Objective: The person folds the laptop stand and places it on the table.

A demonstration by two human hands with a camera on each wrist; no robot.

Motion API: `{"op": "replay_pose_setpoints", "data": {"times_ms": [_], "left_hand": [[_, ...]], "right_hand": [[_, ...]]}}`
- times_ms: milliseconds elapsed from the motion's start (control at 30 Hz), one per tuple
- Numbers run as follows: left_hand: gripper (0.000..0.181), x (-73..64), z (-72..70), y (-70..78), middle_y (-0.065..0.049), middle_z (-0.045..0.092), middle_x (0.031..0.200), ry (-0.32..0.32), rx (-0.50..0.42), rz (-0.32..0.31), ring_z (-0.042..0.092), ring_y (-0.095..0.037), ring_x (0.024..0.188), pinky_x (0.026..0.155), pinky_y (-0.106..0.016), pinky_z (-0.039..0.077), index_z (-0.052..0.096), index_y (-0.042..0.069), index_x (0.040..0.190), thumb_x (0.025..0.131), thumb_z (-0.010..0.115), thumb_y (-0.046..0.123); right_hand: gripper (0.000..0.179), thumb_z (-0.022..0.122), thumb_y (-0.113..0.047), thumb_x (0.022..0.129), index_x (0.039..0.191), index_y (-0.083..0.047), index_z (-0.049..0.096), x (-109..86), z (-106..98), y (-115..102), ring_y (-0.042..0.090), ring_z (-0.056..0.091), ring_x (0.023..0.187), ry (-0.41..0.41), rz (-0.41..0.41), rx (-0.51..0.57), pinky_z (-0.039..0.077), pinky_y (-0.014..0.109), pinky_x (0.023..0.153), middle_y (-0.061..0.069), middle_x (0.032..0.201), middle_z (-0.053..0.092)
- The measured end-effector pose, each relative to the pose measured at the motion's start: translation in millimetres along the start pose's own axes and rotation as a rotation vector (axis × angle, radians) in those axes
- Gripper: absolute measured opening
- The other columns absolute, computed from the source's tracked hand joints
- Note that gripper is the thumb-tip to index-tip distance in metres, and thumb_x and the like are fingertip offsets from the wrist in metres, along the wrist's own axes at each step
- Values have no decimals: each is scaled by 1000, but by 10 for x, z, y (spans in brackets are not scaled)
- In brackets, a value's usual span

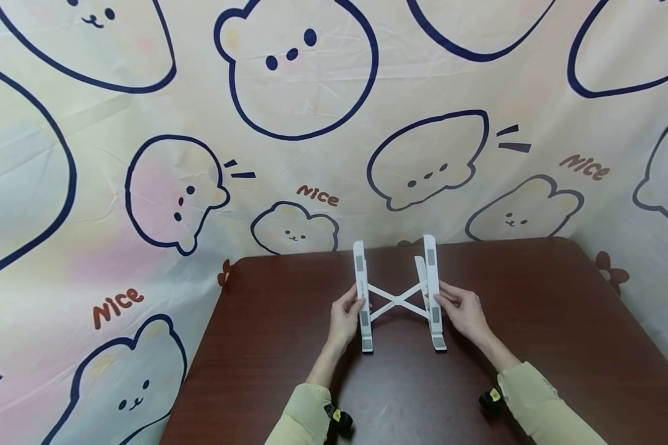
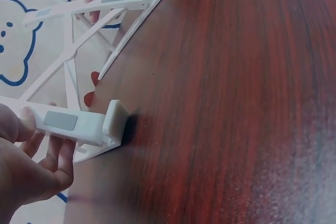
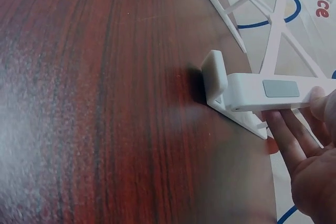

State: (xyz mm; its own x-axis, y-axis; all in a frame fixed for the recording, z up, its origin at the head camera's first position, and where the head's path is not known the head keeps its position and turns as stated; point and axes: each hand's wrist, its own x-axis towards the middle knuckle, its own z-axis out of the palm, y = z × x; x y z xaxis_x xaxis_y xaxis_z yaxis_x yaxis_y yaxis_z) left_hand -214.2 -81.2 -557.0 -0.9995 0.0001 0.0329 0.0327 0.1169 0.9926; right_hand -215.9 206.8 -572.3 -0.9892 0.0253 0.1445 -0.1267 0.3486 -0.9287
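White stand (image 1: 397,301): open on the brown table (image 1: 412,395);
Left hand (image 1: 343,318): pinches the left rail (image 1: 361,278);
Right hand (image 1: 467,312): pinches the right rail (image 1: 432,278);
Unfolding: seems done; crossbars (image 1: 412,308) spread, rails raised;
Remaining: apparently only letting go

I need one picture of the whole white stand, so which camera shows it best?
The head view, because the stand fits fully in frame there, both rails included. The left and right wrist views show it closer, but each cuts part of it off.
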Motion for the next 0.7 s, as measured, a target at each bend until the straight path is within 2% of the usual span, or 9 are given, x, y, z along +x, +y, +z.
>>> {"op": "replay_pose_setpoints", "data": {"times_ms": [133,233,333,500,600,700], "left_hand": [[49,20,1,-15,-40,74,114,-1,-7,7,76,-53,109,86,-31,65,53,-5,158,110,59,-3],[49,28,-11,-29,-40,74,114,-17,8,21,77,-53,107,84,-29,64,52,-5,159,110,59,-2],[50,34,-41,-39,-39,75,111,-47,49,55,78,-52,105,87,-35,66,51,-6,159,110,59,-2],[51,35,-99,-45,-36,78,113,-83,110,90,80,-49,102,95,-49,66,50,-6,160,111,60,1],[51,35,-114,-57,-35,78,118,-81,131,98,81,-47,102,95,-49,67,50,-7,160,110,61,1],[52,39,-121,-86,-35,78,117,-81,130,114,81,-47,101,93,-46,68,50,-8,159,110,62,0]], "right_hand": [[42,69,1,106,145,13,62,10,10,-2,-12,70,84,12,-17,-22,70,36,76,37,128,71],[43,69,-1,106,146,13,62,11,4,16,-13,69,84,11,-23,-39,69,34,77,36,128,71],[44,70,-4,107,148,10,62,-1,-9,23,-11,69,86,7,-21,-62,67,25,77,34,127,74],[48,70,-7,107,152,7,60,-35,-23,37,-5,72,93,-20,-28,-73,55,9,80,31,117,80],[48,71,-5,106,151,9,60,-42,-14,57,-4,72,93,-21,-52,-47,54,7,80,31,114,80],[46,72,-2,105,148,9,62,-39,8,78,-10,69,90,8,-64,-27,54,6,78,34,115,79]]}}
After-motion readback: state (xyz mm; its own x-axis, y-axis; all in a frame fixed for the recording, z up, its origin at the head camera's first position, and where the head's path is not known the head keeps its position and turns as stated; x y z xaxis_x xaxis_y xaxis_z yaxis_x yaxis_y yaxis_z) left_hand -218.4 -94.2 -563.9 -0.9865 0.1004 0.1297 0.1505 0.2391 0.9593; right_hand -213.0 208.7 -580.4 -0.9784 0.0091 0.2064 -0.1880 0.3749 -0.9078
